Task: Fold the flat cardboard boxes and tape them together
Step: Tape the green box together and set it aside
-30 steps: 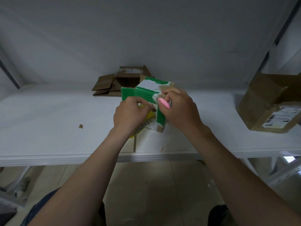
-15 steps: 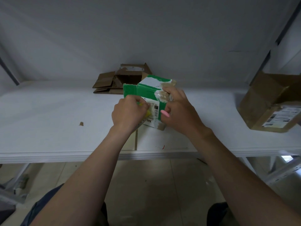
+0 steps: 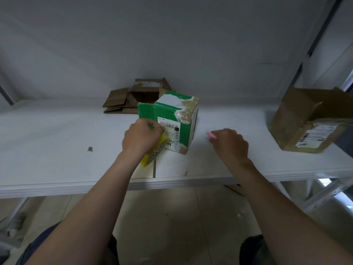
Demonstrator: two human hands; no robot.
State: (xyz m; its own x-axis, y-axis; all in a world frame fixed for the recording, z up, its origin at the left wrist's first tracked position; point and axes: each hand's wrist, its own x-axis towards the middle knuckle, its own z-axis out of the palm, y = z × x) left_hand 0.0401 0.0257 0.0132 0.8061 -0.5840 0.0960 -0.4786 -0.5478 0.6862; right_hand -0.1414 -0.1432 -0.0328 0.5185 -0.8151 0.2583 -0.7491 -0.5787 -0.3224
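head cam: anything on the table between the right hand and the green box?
Nothing: in the head view only bare white table separates the right hand, closed around something pink, from the green box.

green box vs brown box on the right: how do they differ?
The green box is green and white with its top closed; the brown box is plain brown, tilted, with a flap open. The left hand touches the green box; nothing touches the brown box. Both sit on the white table and carry printed labels.
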